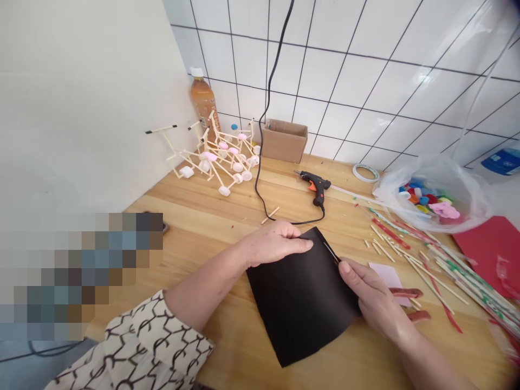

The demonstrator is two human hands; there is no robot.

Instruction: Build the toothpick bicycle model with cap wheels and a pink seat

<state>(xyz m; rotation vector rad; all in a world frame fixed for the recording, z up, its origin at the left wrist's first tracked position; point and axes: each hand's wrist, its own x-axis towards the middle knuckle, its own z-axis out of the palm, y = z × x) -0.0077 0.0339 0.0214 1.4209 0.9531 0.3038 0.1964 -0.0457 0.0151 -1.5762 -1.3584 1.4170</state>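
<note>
Head view showed the left hand lying over the far corner of a black sheet, its fingers together and flat, seemingly to keep the sheet from sliding; the right hand was at the sheet's right edge, with the thumb on top and the other fingers out of sight, so one could not tell if they were clamped on it. The sheet lay flat on the wooden surface, just nearer the person than the hot glue gun; it was almost square, so its long axis was hard to tell, but one pair of edges pointed away from the person, passing left of the gun; a frame of sticks stood farther left of the gun; a plastic bag of bottle caps sat to its right.
</note>
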